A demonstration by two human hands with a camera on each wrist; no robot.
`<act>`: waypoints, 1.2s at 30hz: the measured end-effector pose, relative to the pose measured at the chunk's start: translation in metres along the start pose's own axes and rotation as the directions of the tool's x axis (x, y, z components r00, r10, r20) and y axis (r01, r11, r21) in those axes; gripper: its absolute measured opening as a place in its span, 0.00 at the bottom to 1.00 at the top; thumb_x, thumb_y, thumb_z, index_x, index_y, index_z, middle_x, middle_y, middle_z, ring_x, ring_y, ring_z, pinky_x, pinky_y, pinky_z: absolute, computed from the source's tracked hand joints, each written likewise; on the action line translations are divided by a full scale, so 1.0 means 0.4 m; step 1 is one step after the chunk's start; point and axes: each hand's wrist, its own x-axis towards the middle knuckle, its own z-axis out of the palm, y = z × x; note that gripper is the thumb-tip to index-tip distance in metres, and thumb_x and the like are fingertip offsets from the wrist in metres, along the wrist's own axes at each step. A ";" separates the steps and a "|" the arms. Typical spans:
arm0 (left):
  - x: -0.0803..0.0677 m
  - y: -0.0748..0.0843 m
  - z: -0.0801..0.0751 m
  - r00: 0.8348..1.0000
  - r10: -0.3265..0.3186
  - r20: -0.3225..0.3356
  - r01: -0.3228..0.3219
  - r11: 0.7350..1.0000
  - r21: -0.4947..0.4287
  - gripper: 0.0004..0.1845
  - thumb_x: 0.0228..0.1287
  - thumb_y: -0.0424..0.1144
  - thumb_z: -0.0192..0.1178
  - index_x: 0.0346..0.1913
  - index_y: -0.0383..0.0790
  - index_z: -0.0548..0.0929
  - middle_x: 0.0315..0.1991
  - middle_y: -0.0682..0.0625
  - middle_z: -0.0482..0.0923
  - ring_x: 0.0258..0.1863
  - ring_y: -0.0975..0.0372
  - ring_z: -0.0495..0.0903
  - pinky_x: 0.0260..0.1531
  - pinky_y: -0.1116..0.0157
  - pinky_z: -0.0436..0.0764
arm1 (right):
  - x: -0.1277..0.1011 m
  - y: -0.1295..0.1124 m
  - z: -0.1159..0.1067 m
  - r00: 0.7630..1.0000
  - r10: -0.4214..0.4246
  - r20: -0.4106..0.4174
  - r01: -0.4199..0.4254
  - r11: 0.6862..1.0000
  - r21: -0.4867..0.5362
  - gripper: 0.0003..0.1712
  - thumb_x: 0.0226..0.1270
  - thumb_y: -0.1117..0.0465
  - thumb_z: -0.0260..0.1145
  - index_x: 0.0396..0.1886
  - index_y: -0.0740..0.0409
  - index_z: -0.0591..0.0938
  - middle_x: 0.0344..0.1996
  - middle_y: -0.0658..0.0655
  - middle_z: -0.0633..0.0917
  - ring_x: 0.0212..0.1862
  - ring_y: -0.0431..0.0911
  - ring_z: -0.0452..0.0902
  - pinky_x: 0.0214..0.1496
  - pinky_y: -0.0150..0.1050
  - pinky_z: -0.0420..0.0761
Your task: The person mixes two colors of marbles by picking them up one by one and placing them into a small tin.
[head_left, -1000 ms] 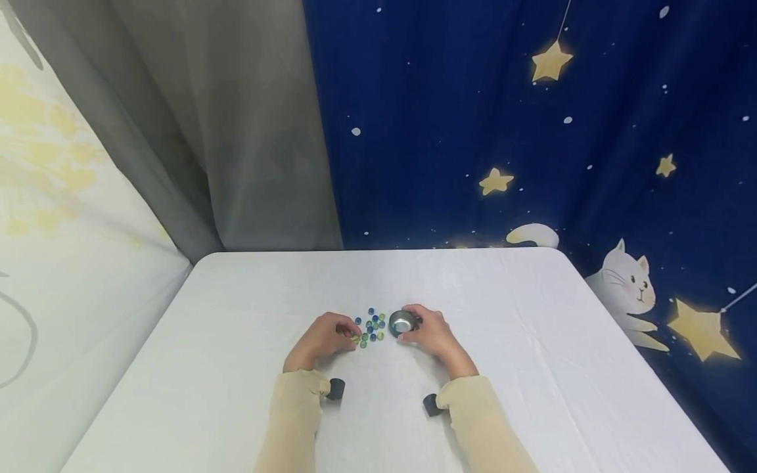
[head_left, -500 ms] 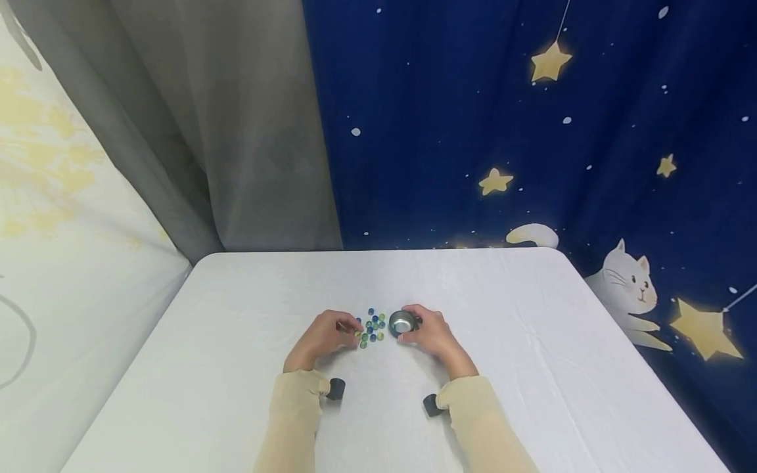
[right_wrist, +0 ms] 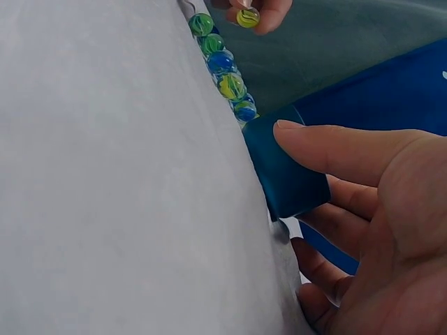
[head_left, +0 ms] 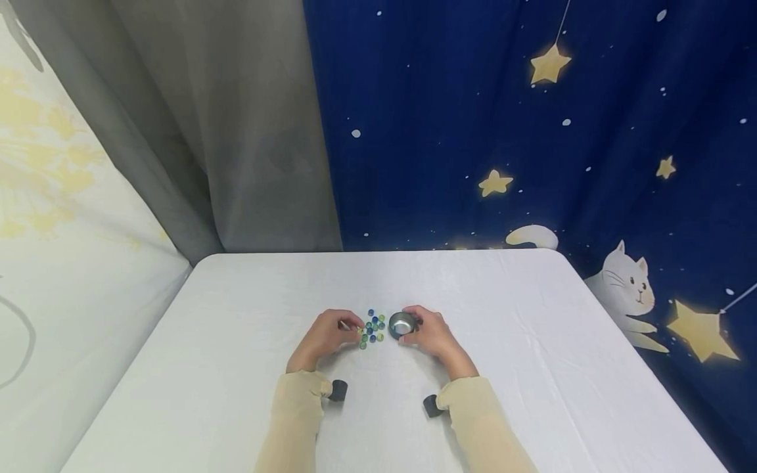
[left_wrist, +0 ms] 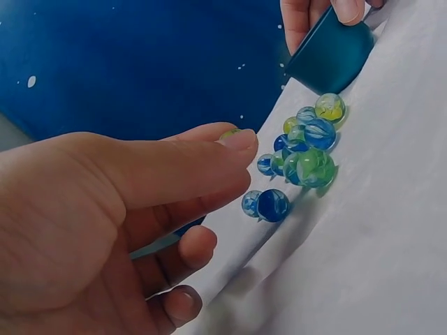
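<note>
A cluster of several blue and green marbles (head_left: 372, 328) (left_wrist: 300, 155) (right_wrist: 222, 66) lies on the white table (head_left: 236, 341). My left hand (head_left: 328, 335) (left_wrist: 133, 202) is just left of them and pinches a yellow-green marble (right_wrist: 248, 17) (left_wrist: 228, 132) between thumb and fingertip. A small round blue cup (head_left: 403, 323) (left_wrist: 330, 57) (right_wrist: 283, 171) with a shiny inside stands right of the marbles. My right hand (head_left: 433, 332) (right_wrist: 363, 202) grips it, thumb on the near side and fingers round the far side.
A blue curtain with stars and a white cat (head_left: 629, 289) hangs behind and to the right. A grey curtain (head_left: 225, 131) hangs at the back left. The table's edges (head_left: 148, 348) run close on both sides.
My left hand has lifted slightly off the table and edged toward the marbles with one marble pinched. The right hand and cup have stayed put.
</note>
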 end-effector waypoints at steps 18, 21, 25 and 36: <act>0.001 0.011 0.027 0.999 0.028 -0.043 -0.028 0.999 -0.017 0.08 0.54 0.31 0.70 0.36 0.46 0.85 0.29 0.57 0.80 0.32 0.62 0.76 0.38 0.60 0.74 | -0.011 0.000 -0.003 1.000 -0.015 0.006 0.015 1.000 -0.012 0.33 0.47 0.62 0.78 0.58 0.47 0.80 0.59 0.58 0.79 0.65 0.58 0.68 0.63 0.63 0.62; 0.004 0.015 0.034 0.998 0.035 -0.043 -0.037 0.999 -0.029 0.08 0.55 0.32 0.69 0.36 0.46 0.85 0.29 0.57 0.80 0.33 0.63 0.77 0.40 0.59 0.75 | -0.010 0.001 -0.003 1.000 -0.013 0.006 0.013 1.000 -0.011 0.33 0.47 0.61 0.78 0.58 0.47 0.80 0.59 0.57 0.79 0.65 0.57 0.68 0.63 0.62 0.62; 0.009 0.023 0.047 0.998 0.034 -0.047 -0.037 0.998 -0.053 0.07 0.56 0.32 0.69 0.37 0.46 0.85 0.29 0.57 0.81 0.32 0.64 0.79 0.41 0.59 0.77 | -0.012 0.000 -0.005 1.000 -0.022 0.020 0.022 1.000 -0.011 0.33 0.47 0.60 0.78 0.58 0.48 0.80 0.59 0.57 0.79 0.65 0.57 0.69 0.63 0.62 0.63; 0.027 0.055 0.103 0.988 0.072 -0.139 -0.086 0.992 -0.096 0.07 0.58 0.35 0.69 0.39 0.44 0.84 0.29 0.57 0.82 0.30 0.64 0.78 0.36 0.61 0.78 | -0.014 -0.005 -0.011 0.999 -0.030 0.032 0.031 0.999 -0.022 0.34 0.48 0.59 0.78 0.59 0.48 0.79 0.59 0.57 0.80 0.65 0.57 0.67 0.63 0.63 0.62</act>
